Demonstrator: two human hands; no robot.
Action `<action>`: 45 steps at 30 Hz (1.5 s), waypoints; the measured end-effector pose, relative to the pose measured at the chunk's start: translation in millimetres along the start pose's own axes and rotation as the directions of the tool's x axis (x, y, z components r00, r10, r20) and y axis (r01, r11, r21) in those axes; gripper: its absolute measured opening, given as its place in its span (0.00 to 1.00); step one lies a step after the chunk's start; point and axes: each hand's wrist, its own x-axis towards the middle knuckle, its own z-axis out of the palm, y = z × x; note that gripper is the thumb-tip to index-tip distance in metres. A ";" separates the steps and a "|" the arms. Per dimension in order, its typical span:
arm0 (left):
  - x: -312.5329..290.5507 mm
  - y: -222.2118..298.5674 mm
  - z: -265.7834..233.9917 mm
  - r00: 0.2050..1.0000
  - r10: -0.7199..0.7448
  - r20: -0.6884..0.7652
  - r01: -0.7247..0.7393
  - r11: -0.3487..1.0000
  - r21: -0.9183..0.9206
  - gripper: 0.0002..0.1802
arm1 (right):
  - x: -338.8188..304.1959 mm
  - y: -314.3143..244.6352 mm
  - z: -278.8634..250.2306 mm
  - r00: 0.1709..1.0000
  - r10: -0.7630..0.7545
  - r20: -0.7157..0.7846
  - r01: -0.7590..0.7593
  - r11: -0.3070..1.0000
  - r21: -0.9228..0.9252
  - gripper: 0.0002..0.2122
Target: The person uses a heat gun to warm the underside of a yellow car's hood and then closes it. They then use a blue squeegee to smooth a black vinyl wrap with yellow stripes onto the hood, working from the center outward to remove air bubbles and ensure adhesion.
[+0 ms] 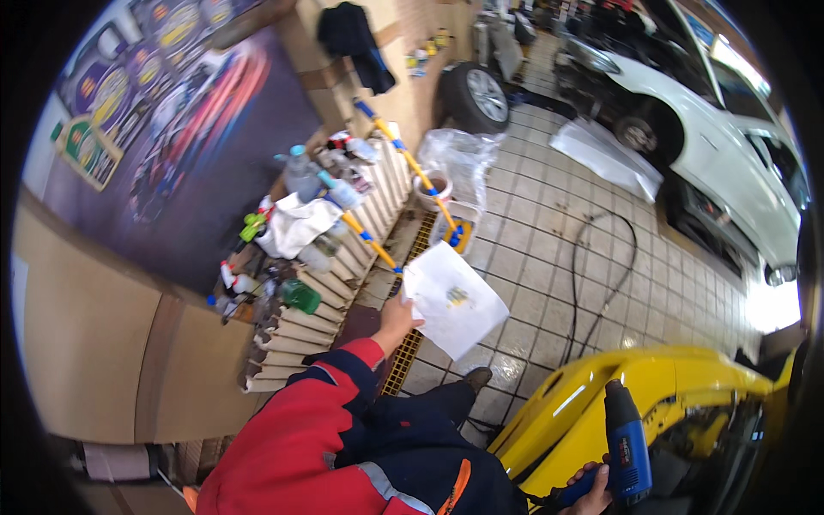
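Observation:
My left hand (401, 312) is stretched out in a red sleeve and grips a white sheet (455, 299) with a small yellow mark, held over the tiled floor. My right hand (592, 491) at the lower edge holds a blue heat gun (624, 442), nozzle pointing up, beside the yellow car body (584, 403). My dark trouser leg and a shoe (477, 378) show between them.
A low slatted shelf (330, 287) along the wall carries bottles, sprays and a white cloth (294, 225). A yellow-blue pole (410, 163) leans there above a yellow floor grate (403, 356). A black hose (601, 283) lies on the tiles; a white car (721, 129) and a tyre (474, 96) stand beyond.

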 end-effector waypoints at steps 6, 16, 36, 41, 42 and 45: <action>24.5 52.2 -153.0 0.878 0.112 -0.465 -0.211 0.963 -0.166 0.18 | 14.3 8.7 80.9 0.935 -0.066 0.350 0.089 0.995 -0.049 0.11; 43.2 248.0 -382.8 0.057 0.551 -0.832 -0.802 0.522 0.291 0.18 | 26.9 -38.3 253.0 0.800 -0.210 0.562 0.235 0.972 0.029 0.17; 294.1 205.6 -215.4 0.971 -0.235 0.035 -0.139 -0.443 0.886 0.35 | 155.9 -39.8 134.9 0.958 -0.104 0.268 0.012 0.946 0.325 0.11; 270.2 103.1 169.7 0.642 -0.127 0.756 -0.764 -0.032 0.644 0.23 | 200.4 -25.4 65.4 0.996 -0.034 0.080 -0.002 0.910 0.415 0.11; 251.4 82.8 240.0 0.553 -0.176 0.814 -0.825 0.017 0.564 0.22 | 206.9 -21.7 49.9 0.999 0.014 0.039 -0.029 0.911 0.412 0.12; 179.4 23.9 451.5 0.271 -0.481 0.834 -0.960 -0.075 0.269 0.34 | 221.4 -17.1 -2.6 0.979 0.024 -0.201 0.065 0.903 0.426 0.12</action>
